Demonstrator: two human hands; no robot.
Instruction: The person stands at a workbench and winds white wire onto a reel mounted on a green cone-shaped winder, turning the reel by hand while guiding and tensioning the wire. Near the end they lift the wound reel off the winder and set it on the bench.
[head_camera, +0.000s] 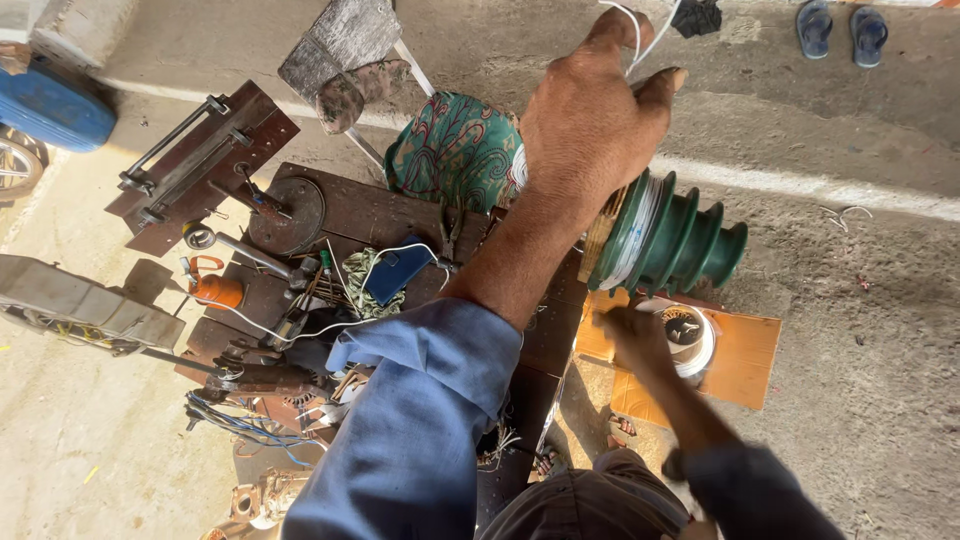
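Left hand (585, 125): raised above the green former, fingers (662, 82) pinched narrow on a white wire (633, 30) that runs up out of the top edge.
Right hand (632, 335): just below the former, blurred, resting on the spool; cannot tell how its fingers stand.
Former (672, 235): green stepped cone lying on its side, white wire wound in its widest groove, narrow end pointing away from the left hand.
Spool (690, 338): round, white wire on it, dark centre, just below the former, on the board.
Board (745, 355): orange, flat on the floor, below the former.
Tabletop (370, 210): dark brown, left of the former, crowded with tools.
Phone (397, 270): blue, on the tabletop, left of the former, a white cable trailing from it.
Cloth (450, 150): green patterned, up and left of the former, touching the left hand's edge.
Orange can (218, 290): far left of the former, at the tabletop's edge.
Sandals (840, 28): blue pair on the floor, well above and right of the former.
Sleeves (420, 420): blue, on the left arm, below and left of the former.
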